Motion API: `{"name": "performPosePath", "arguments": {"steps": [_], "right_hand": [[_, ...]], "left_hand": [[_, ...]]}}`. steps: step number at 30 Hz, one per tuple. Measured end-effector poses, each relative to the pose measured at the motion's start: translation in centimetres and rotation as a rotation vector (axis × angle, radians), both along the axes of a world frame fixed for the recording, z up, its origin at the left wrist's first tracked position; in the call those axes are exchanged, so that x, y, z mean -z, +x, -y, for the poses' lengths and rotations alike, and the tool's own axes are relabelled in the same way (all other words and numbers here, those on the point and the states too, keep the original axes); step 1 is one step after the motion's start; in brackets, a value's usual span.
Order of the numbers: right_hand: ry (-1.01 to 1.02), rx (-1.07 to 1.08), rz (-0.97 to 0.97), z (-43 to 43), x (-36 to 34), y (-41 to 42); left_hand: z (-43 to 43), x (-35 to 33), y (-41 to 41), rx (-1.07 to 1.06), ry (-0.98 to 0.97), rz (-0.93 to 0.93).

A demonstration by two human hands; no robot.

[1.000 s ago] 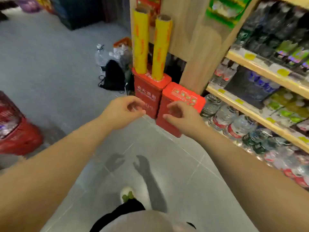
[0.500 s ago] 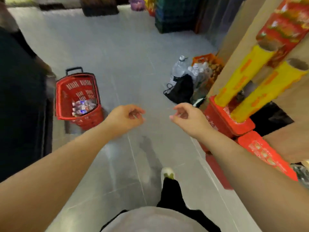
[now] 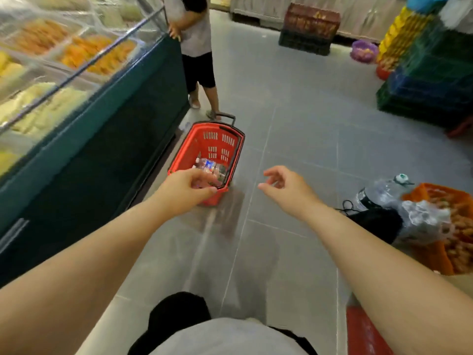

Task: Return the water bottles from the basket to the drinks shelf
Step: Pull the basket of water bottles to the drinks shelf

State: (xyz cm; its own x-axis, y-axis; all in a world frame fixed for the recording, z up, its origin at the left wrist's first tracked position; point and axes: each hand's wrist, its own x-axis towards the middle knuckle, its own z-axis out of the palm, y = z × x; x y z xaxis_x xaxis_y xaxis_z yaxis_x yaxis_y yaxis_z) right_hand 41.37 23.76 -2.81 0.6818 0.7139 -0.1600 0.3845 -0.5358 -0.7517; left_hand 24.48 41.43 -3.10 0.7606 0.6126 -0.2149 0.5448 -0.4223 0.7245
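Note:
A red shopping basket stands on the grey tiled floor beside a freezer cabinet. Several clear water bottles lie in its bottom. My left hand hovers over the basket's near rim, fingers loosely curled and holding nothing. To the right of the basket, my right hand is stretched forward above the floor with its fingers relaxed and empty. The drinks shelf is out of view.
A dark green freezer cabinet with packed food runs along the left. A person stands at its far end behind the basket. Stacked crates are at the right. A large water jug, black bag and orange sack lie at right.
My view has swung left, away from the shelf and the red tins. The basket is now straight ahead and close. Both hands have reached toward it, still empty.

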Motion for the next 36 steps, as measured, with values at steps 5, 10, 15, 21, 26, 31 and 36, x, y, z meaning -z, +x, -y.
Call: {"name": "performPosePath", "arguments": {"steps": [5,10,15,21,26,31,36], "right_hand": [[0.018,0.011,-0.062,-9.8,3.0,2.6],[0.029,0.157,-0.152,-18.4,6.8,4.7],[-0.006,0.326,-0.208,-23.7,10.8,6.8],[-0.069,0.442,-0.227,-28.2,16.8,12.0],[-0.159,0.447,-0.266,-32.5,24.4,17.2],[-0.279,0.461,-0.332,-35.2,33.6,20.4],[-0.394,0.496,-0.267,-36.6,43.3,21.6]], "left_hand": [[-9.4,2.5,2.2,-0.024,-0.044,-0.045],[-19.5,4.9,5.9,0.027,-0.126,-0.107],[-27.1,8.5,9.3,0.088,-0.139,-0.178],[-33.0,15.0,13.9,0.074,-0.189,-0.263],[-37.6,22.2,18.6,0.016,-0.153,-0.311],[-41.4,31.0,22.5,-0.006,-0.179,-0.346],[-44.3,41.1,24.8,-0.008,-0.104,-0.372]]}}
